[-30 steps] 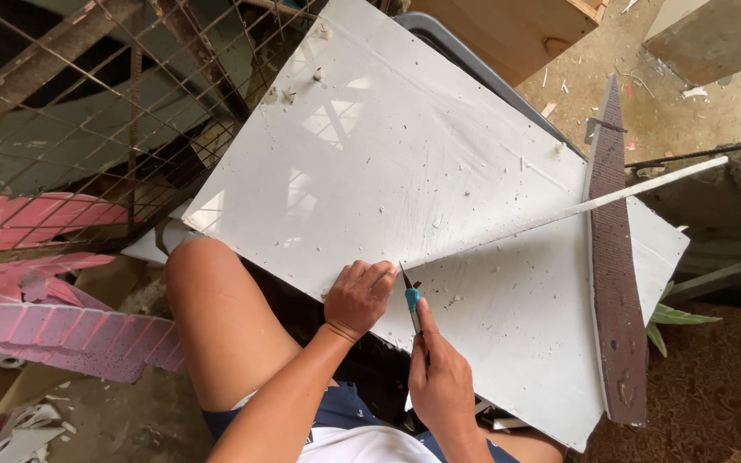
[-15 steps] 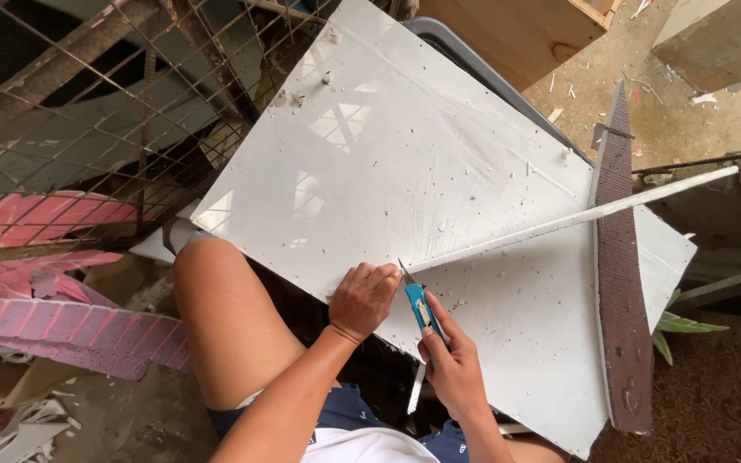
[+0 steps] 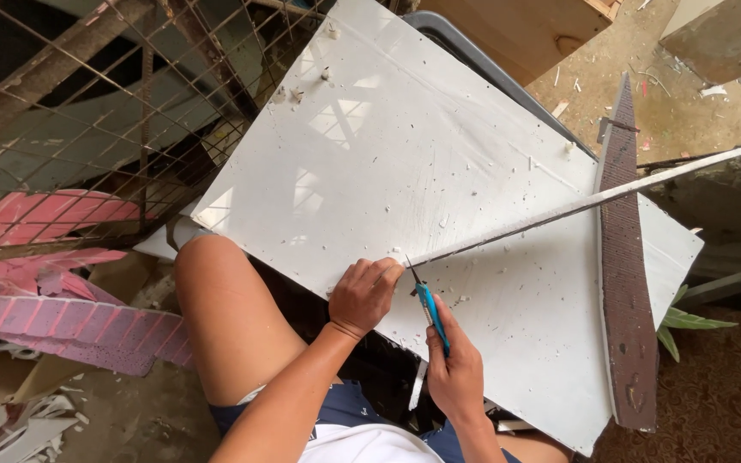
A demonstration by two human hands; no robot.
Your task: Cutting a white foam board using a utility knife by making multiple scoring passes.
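Pressing the board [image 3: 439, 180] flat, the left hand [image 3: 364, 296] lies dangerously near the knife [image 3: 430, 313] (gripped by the right hand [image 3: 454, 373]); a slip could cut fingers.

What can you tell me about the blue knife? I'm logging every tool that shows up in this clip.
The blue knife is a slim utility cutter with a bright blue handle and a thin dark blade. The right hand grips the handle; the blade tip meets the white board at the near end of the long straightedge, beside the left hand. It lies tilted, tip pointing away.

White board [image 3: 405, 171], blue knife [image 3: 431, 315]
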